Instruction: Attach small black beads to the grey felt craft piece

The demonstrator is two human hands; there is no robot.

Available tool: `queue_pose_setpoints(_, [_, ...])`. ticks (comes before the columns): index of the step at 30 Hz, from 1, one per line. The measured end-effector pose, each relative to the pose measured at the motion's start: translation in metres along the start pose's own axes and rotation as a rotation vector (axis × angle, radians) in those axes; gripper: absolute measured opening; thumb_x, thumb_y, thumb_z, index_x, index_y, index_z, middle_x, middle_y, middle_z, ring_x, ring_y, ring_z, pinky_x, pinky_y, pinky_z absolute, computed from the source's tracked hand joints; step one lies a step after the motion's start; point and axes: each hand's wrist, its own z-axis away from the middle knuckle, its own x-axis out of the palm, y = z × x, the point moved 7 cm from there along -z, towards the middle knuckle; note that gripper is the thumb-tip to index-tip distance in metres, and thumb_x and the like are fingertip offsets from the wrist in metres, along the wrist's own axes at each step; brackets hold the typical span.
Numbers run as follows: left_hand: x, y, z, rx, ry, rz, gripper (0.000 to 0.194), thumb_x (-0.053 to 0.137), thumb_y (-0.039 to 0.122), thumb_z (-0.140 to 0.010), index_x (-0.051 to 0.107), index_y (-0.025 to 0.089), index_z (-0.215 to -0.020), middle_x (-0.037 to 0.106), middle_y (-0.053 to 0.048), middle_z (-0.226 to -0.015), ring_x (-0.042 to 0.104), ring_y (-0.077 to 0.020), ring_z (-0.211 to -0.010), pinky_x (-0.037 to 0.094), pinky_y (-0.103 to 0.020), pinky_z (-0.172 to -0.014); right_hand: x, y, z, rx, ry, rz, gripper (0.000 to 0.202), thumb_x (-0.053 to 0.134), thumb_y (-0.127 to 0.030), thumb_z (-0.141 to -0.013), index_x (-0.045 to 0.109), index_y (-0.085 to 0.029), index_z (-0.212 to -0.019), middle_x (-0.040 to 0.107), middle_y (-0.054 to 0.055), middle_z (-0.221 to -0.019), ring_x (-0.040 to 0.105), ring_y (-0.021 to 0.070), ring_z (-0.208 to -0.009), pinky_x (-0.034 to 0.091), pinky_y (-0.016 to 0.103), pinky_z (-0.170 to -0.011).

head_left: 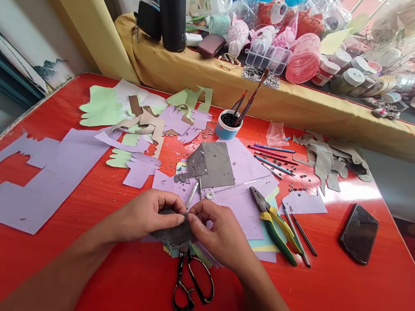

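Observation:
Between my hands is a dark grey piece of sheet material (175, 233), its lower edge ragged. My left hand (149, 217) is closed on its upper left part, thumb on top. The fingertips of my right hand (217, 227) pinch at its upper right edge, close to the left fingertips; anything small between them is hidden. Black-handled scissors (194, 285) lie just below, their blades covered by the grey piece. A silver pen-like tool (191, 195) lies just beyond my fingertips. Farther up rests a larger grey sheet (217, 166) with a crumbly left side, on purple paper (252, 163).
Pliers (274, 224) with yellow-green handles and a phone (359, 233) lie to the right. A cup (229, 126) of black beads holds brushes. Paper cutouts (102, 107) spread left; grey scraps (328, 158) lie far right. Jars and bottles crowd the ledge (202, 76) behind.

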Motion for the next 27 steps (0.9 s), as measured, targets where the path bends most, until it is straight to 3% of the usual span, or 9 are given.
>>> queue_pose_setpoints(9, [0.001, 0.001, 0.001, 0.014, -0.034, -0.068, 0.028, 0.074, 0.046, -0.086, 0.076, 0.018, -0.088, 0.069, -0.001, -0.079, 0.06, -0.016, -0.071, 0.046, -0.023, -0.061, 0.004, 0.002, 0.002, 0.03, 0.003, 0.043, 0.007, 0.062, -0.018, -0.089, 0.066, -0.021, -0.084, 0.056, -0.006, -0.062, 0.048, 0.0118, -0.058, 0.032, 0.024, -0.055])
queue_pose_setpoints(16, [0.007, 0.001, -0.005, 0.057, -0.033, -0.067, 0.023, 0.073, 0.04, -0.083, 0.068, 0.017, -0.08, 0.058, 0.002, -0.071, 0.051, -0.0135, -0.066, 0.04, -0.023, -0.059, 0.004, 0.002, 0.001, 0.03, -0.003, 0.021, 0.007, 0.062, -0.016, -0.087, 0.064, -0.02, -0.082, 0.053, -0.007, -0.061, 0.046, 0.0113, -0.057, 0.032, 0.023, -0.054])
queue_pose_setpoints(23, [0.009, 0.007, 0.001, 0.125, 0.005, 0.026, 0.025, 0.071, 0.043, -0.087, 0.068, 0.018, -0.085, 0.062, 0.0, -0.077, 0.055, -0.0149, -0.07, 0.045, -0.024, -0.064, 0.005, 0.002, 0.0, 0.038, -0.025, -0.291, 0.014, 0.061, -0.03, -0.095, 0.058, -0.021, -0.085, 0.053, -0.006, -0.065, 0.048, 0.0122, -0.058, 0.036, 0.024, -0.056])
queue_pose_setpoints(27, [0.003, 0.01, 0.0, 0.168, 0.119, 0.006, 0.026, 0.07, 0.045, -0.089, 0.066, 0.02, -0.084, 0.06, 0.001, -0.075, 0.055, -0.0153, -0.068, 0.047, -0.024, -0.062, 0.0, 0.0, -0.002, 0.0, 0.015, -0.315, 0.021, 0.063, -0.039, -0.1, 0.061, -0.02, -0.09, 0.059, -0.003, -0.073, 0.055, 0.0146, -0.068, 0.042, 0.026, -0.063])
